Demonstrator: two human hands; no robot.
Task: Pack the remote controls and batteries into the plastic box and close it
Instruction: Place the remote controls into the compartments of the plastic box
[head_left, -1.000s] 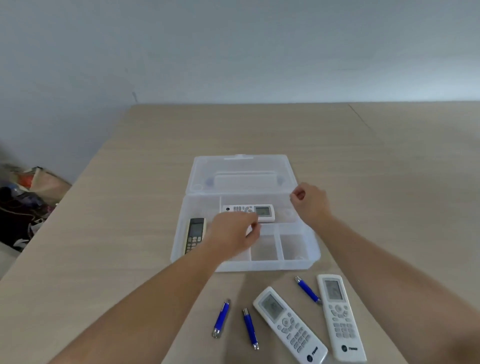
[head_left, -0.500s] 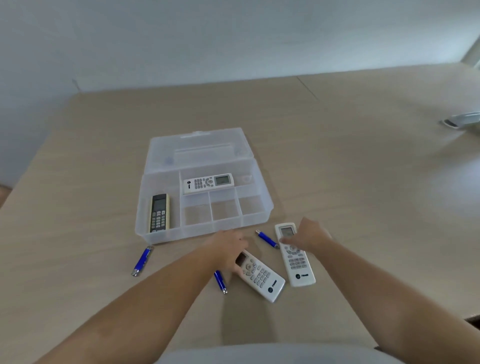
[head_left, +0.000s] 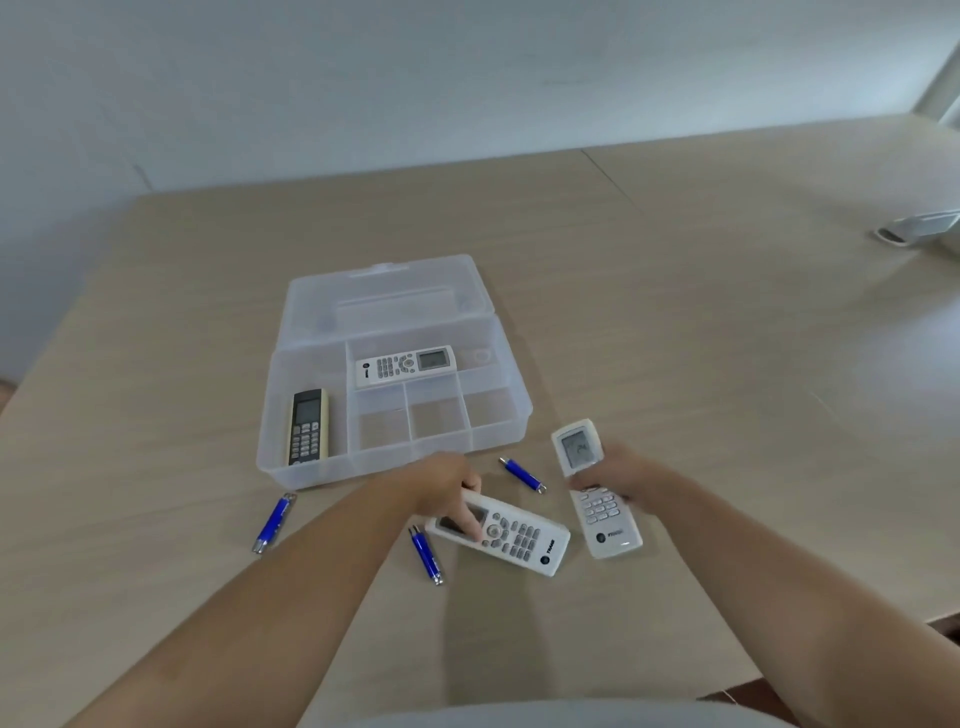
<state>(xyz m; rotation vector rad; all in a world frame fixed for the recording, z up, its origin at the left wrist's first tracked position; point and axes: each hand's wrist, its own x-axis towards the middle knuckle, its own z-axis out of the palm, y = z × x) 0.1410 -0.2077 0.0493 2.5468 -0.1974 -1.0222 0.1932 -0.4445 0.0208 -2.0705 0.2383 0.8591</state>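
Note:
The clear plastic box lies open on the table, lid flat behind it. A white remote rests in its long back compartment and a black-and-cream remote in the left one. In front of the box, my left hand grips the screen end of a white remote. My right hand holds a second white remote around its middle. Three blue batteries lie loose: one at the left, one by my left wrist, one between my hands.
The wooden table runs far to the right, where a grey-white object sits near the edge. A seam divides the tabletop. The wall stands behind the table.
Both hands came back from the box to the two white remotes in front of it and closed on them. The remotes have shifted and lifted slightly.

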